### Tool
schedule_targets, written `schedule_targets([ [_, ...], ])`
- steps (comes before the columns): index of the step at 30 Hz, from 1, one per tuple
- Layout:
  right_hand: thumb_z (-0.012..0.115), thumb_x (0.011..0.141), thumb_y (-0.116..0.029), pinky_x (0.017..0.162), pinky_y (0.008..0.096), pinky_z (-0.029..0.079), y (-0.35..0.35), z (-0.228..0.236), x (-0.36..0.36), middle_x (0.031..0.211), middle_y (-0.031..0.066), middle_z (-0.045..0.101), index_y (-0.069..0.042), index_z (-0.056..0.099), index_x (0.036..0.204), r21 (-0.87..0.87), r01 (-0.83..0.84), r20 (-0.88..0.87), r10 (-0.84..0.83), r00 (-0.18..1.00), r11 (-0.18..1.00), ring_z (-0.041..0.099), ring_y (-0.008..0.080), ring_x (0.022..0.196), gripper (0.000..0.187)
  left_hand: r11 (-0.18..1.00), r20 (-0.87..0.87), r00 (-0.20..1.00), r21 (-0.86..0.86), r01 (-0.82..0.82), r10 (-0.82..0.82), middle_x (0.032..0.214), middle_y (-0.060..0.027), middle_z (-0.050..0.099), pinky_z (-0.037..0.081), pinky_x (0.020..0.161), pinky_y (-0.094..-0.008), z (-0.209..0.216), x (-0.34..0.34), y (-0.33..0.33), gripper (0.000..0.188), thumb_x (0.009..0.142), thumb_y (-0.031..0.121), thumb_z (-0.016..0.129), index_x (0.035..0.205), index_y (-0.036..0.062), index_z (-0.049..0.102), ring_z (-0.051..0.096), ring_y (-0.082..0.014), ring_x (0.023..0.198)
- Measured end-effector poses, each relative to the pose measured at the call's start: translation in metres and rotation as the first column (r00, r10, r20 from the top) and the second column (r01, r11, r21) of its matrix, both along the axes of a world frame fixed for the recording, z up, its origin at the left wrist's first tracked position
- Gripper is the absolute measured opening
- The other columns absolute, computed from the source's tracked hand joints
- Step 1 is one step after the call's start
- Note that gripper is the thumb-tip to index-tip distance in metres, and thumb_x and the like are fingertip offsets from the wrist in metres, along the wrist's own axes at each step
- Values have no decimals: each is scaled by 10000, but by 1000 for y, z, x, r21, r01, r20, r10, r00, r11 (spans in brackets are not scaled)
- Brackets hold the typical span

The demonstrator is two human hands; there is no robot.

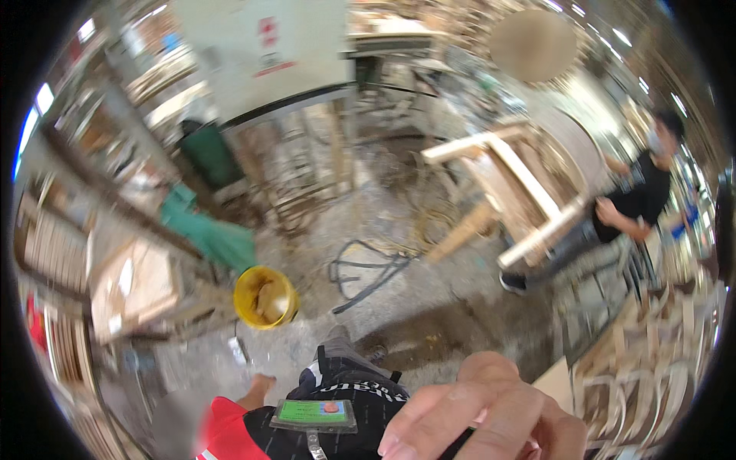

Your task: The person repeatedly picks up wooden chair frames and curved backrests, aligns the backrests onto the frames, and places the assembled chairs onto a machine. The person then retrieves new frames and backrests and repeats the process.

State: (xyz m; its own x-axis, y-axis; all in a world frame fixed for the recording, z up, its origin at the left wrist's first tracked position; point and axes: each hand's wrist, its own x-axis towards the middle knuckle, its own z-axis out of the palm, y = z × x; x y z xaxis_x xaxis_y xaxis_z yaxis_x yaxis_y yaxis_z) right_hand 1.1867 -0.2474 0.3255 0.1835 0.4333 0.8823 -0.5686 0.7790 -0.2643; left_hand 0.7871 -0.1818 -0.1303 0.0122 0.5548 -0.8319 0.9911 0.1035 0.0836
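My right hand (491, 414) is raised close in front of my chest, large in the picture at the lower edge. Its fingers are bent and lie together; what they hold, if anything, is hidden. My left hand (259, 387) hangs low beside my body below a red sleeve (226, 425). It is small and blurred, and its fingers cannot be made out. Between the hands, a badge (314, 412) in a clear holder lies against my black shirt (364, 395). Nearest to the left hand on the floor is a small white object (238, 350).
A yellow bucket (244, 303) stands ahead on the left, beside a green cloth (207, 230). Dark hoses or straps (368, 272) lie on the concrete floor. To the right, a person (640, 188) holds a wooden chair frame (529, 180). Curved wooden parts (652, 376) are stacked at right.
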Motion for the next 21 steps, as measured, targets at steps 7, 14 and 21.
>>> schedule_targets([
  [7, 713, 990, -220, 925, 503, 566, 31, -6, -205, 1199, 292, 611, -159, 643, 1239, -21, -556, 59, 556, 829, 831, 625, 437, 1075, 265, 656, 342, 680, 203, -727, 648, 1224, -207, 715, 508, 1035, -479, 1, -94, -54, 484, 913, 483, 600, 1142, 91, 768, 656, -417, 1183],
  [14, 703, 995, -279, 923, 499, 565, 13, 3, -409, 1211, 308, 609, -193, 660, 1258, -330, -822, -71, 856, 512, 464, 627, 447, 1046, 281, 756, 333, 777, 223, -615, 534, 1279, -236, 686, 514, 1022, -494, 5, -233, -137, 508, 904, 447, 597, 1205, 62, 736, 653, -403, 1200],
  [21, 722, 976, -309, 941, 507, 548, -19, 3, -584, 1186, 287, 647, -281, 758, 1079, -138, -984, -379, 911, 161, 116, 625, 433, 1066, 113, -178, 448, -6, 341, -923, 894, 1045, -234, 761, 557, 923, -475, 35, -373, -207, 480, 867, 442, 655, 1092, 35, 775, 725, -400, 1019],
])
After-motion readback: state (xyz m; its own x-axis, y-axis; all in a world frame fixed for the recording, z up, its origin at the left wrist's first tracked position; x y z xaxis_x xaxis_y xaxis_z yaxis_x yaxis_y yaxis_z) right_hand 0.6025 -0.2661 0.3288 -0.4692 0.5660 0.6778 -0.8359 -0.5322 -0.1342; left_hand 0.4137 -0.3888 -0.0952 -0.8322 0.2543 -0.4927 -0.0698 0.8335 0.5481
